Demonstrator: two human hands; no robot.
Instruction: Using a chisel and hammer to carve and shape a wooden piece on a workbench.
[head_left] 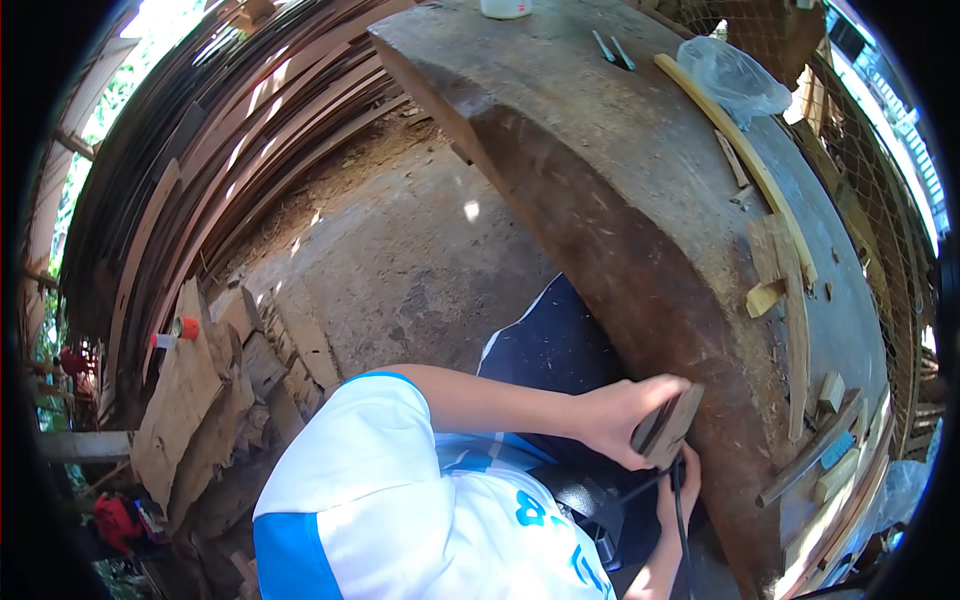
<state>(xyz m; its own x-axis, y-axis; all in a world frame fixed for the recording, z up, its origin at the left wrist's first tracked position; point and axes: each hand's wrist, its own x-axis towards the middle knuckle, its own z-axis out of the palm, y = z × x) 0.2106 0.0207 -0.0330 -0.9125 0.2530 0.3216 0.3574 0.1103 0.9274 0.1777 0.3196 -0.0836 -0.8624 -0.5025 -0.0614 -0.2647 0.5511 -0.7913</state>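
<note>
My left hand [615, 420] grips a short wooden block [675, 420], its fingers wrapped round it beside the side of the brown slab bench [600, 230]. Just below, my right hand [675, 500] is closed beside a black cord [686, 555] that hangs down past it; what its fingers hold is partly hidden behind the block and cannot be made out. Dark fabric over my leg [560, 340] lies under the arms.
On the bench lie long wood strips [740, 145], offcuts [770, 250], a clear plastic bag [725, 75], two slim tools [612, 55] and a white container [505, 5]. Stacked planks [230, 120] and broken boards [175, 420] stand at left. Wire mesh [875, 170] lines the right.
</note>
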